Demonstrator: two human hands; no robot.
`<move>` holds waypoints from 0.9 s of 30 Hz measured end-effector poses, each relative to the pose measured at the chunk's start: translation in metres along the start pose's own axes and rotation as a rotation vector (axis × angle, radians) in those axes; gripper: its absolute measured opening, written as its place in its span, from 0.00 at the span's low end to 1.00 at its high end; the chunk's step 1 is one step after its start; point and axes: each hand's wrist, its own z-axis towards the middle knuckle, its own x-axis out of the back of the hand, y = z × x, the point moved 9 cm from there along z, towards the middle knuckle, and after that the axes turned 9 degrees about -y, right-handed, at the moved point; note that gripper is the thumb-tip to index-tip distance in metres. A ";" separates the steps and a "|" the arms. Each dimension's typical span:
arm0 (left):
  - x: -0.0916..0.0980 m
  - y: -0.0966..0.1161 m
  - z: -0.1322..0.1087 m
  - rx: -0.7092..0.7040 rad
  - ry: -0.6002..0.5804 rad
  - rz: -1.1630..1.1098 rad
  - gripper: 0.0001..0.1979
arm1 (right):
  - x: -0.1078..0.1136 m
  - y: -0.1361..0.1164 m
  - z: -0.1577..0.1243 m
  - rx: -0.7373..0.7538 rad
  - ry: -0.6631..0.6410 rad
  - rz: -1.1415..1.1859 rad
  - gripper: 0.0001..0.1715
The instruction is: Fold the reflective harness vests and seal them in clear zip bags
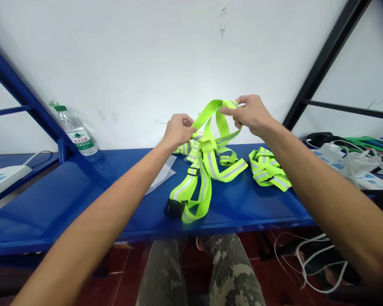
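left hand (179, 131), right hand (251, 114), both pinching one neon harness (207, 146), one neon bundle (265, 171) at right, one bottle (79, 135)

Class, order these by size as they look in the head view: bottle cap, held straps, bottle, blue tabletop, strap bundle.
1. Blue tabletop
2. Held straps
3. Bottle and strap bundle: too alike to rank
4. Bottle cap

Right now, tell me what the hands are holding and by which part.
The left hand and right hand hold a yellow-green reflective strap, each pinching its raised upper bands between thumb and fingers.
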 end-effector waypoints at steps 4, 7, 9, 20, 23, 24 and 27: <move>-0.011 0.005 -0.003 0.043 -0.069 -0.195 0.10 | -0.003 -0.001 0.010 -0.048 -0.001 0.282 0.17; -0.030 0.022 -0.007 0.088 -0.200 -0.456 0.09 | -0.009 -0.026 0.015 0.044 -0.019 0.391 0.18; -0.037 0.042 -0.011 0.069 -0.286 -0.564 0.08 | -0.008 -0.045 0.018 0.115 -0.028 0.427 0.19; 0.050 0.028 0.014 -0.033 0.069 -0.283 0.13 | 0.101 -0.049 0.011 0.009 0.735 0.430 0.19; 0.061 0.013 0.019 0.028 0.106 -0.290 0.12 | 0.092 -0.045 0.013 -0.041 0.632 0.597 0.12; 0.061 0.011 0.020 0.041 0.105 -0.295 0.13 | 0.090 -0.049 0.014 -0.026 0.589 0.608 0.08; 0.056 0.014 0.017 0.066 0.041 -0.342 0.17 | 0.094 -0.065 0.014 0.049 0.568 0.568 0.07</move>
